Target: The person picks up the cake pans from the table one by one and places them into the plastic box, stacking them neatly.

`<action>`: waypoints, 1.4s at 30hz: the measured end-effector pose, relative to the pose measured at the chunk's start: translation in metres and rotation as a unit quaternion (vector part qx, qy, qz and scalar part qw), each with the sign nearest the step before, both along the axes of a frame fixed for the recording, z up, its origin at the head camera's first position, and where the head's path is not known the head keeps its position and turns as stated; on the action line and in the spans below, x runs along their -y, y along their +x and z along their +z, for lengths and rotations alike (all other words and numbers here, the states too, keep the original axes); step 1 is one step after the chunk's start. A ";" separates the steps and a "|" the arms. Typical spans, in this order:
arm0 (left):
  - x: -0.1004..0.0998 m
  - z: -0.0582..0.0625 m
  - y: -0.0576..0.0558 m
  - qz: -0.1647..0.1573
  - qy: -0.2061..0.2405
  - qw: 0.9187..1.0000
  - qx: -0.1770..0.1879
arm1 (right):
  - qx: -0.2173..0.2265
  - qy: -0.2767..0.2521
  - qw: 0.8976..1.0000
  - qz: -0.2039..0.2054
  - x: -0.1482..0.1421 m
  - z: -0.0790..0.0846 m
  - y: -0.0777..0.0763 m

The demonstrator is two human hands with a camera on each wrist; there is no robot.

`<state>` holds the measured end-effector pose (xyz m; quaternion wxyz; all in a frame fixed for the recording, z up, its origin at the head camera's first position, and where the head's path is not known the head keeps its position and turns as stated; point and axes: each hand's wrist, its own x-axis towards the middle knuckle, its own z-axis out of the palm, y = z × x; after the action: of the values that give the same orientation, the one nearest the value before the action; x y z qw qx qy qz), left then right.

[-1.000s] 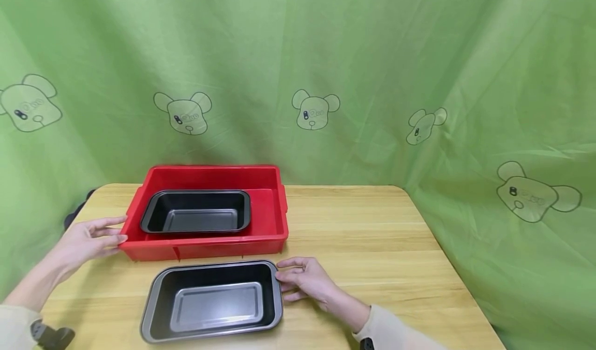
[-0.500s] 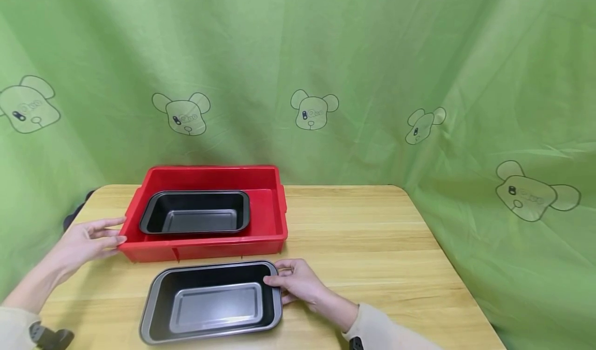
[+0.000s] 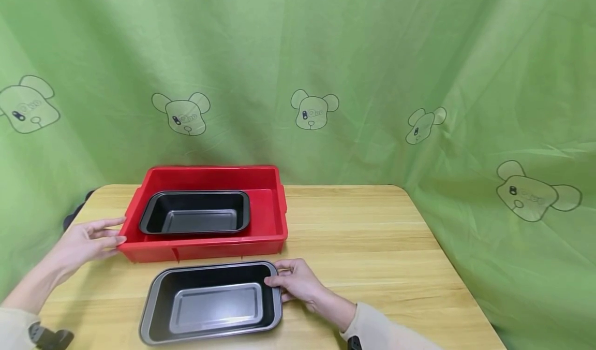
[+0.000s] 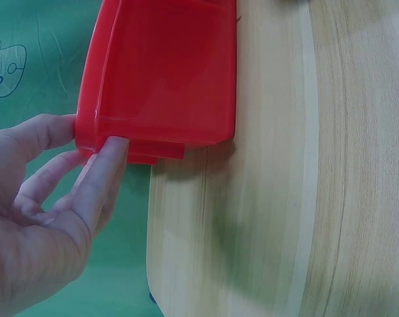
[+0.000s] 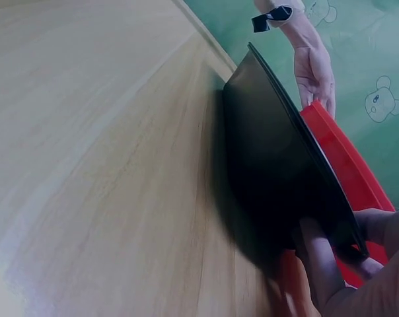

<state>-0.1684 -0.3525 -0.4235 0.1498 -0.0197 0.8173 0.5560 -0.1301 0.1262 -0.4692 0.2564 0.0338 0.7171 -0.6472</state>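
Observation:
A grey-black loaf pan lies at the front of the table, before a red plastic bin. My right hand pinches the pan's right end, thumb over the rim and the other fingers outside and below it. In the right wrist view the pan shows its dark outer wall beside those fingers. My left hand grips the bin's front left corner between thumb and fingers, also plain in the left wrist view, where the bin fills the top. A second dark loaf pan sits inside the bin, towards its left.
The wooden table stretches to the right of the bin and pan. A green curtain with printed bear heads hangs behind and along the sides. A dark object shows past the table's left edge.
My right hand has shifted left and taken the front pan's rim, its thumb now inside the edge. The left hand, the bin and both pans look unmoved.

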 end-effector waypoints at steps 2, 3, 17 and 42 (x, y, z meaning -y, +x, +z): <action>0.000 0.000 0.000 0.000 0.001 1.000 0.000 | -0.002 0.001 1.000 0.000 0.000 0.000 0.000; 0.000 0.000 0.000 -0.001 0.001 1.000 0.001 | -0.003 0.002 1.000 0.000 0.000 0.000 0.000; -0.001 0.000 0.000 0.001 -0.005 1.000 -0.004 | -0.010 -0.001 1.000 -0.009 0.000 0.002 0.002; -0.003 0.003 0.002 -0.006 -0.031 0.999 -0.017 | -0.030 0.022 0.999 -0.015 -0.043 0.017 0.006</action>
<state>-0.1668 -0.3495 -0.4206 0.1390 -0.0097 0.8366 0.5298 -0.1245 0.1696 -0.4525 0.2237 0.0309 0.7382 -0.6356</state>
